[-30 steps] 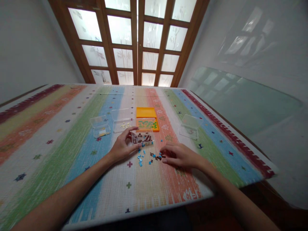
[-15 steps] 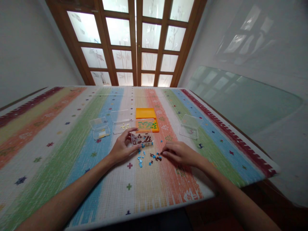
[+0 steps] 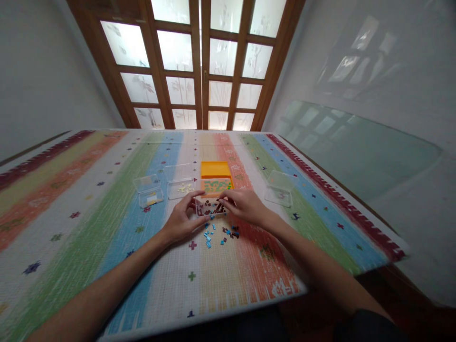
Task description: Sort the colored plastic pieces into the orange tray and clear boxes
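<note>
My left hand (image 3: 181, 217) grips the left end of a clear plastic box (image 3: 211, 214), thumb at its near side and fingers at its far side. Small brown building bricks (image 3: 207, 204) lie in that box. Over the box's right end is my right hand (image 3: 245, 206), its fingertips pinched together at what looks like a small brown brick, partly hidden. Just in front of the box, loose blue bricks (image 3: 208, 245) are scattered on the cloth. To their right lies a small mixed pile of brown and blue bricks (image 3: 231, 232).
Behind the held box is an open yellow case (image 3: 216, 168) with green bricks (image 3: 230, 186). Two open clear boxes stand to the left, one with pale yellow bricks (image 3: 185, 188), one with few pieces (image 3: 151, 197). Another clear box (image 3: 278, 195) is at the right on the striped tablecloth (image 3: 153, 280).
My right hand has moved from beside the mixed pile up and left to the box of brown bricks. My left hand stays on the box.
</note>
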Available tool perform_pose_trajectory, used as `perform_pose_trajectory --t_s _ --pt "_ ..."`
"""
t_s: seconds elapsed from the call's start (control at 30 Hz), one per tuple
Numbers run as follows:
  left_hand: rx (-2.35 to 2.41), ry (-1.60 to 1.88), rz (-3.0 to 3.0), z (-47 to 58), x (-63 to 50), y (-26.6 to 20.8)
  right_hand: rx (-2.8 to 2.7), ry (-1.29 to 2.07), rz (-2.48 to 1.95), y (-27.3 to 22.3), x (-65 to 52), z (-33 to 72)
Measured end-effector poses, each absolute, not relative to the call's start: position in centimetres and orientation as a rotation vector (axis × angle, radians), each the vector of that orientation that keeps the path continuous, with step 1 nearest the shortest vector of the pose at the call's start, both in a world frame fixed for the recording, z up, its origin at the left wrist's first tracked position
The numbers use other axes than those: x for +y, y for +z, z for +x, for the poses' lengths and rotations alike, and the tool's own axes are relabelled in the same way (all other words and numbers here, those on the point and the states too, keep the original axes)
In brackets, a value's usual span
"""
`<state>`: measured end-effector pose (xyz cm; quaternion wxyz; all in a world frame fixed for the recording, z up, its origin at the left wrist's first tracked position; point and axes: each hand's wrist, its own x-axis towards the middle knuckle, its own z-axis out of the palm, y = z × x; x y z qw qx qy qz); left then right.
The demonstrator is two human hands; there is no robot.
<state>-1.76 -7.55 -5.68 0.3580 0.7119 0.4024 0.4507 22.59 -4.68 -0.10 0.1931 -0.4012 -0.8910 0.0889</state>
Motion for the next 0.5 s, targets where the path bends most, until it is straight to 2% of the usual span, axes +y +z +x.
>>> perform_pose_trajectory --t_s 0.2,0.5 --pt "1.025 1.161 1.833 -1.7 -7.7 -5.3 -2.615 0.044 -1.203 0.1 -4.1 20.8" --pt "1.012 1.183 1.818 -1.6 -7.7 -5.5 -2.791 -0.082 -1.269 0.8 -4.7 19.8"
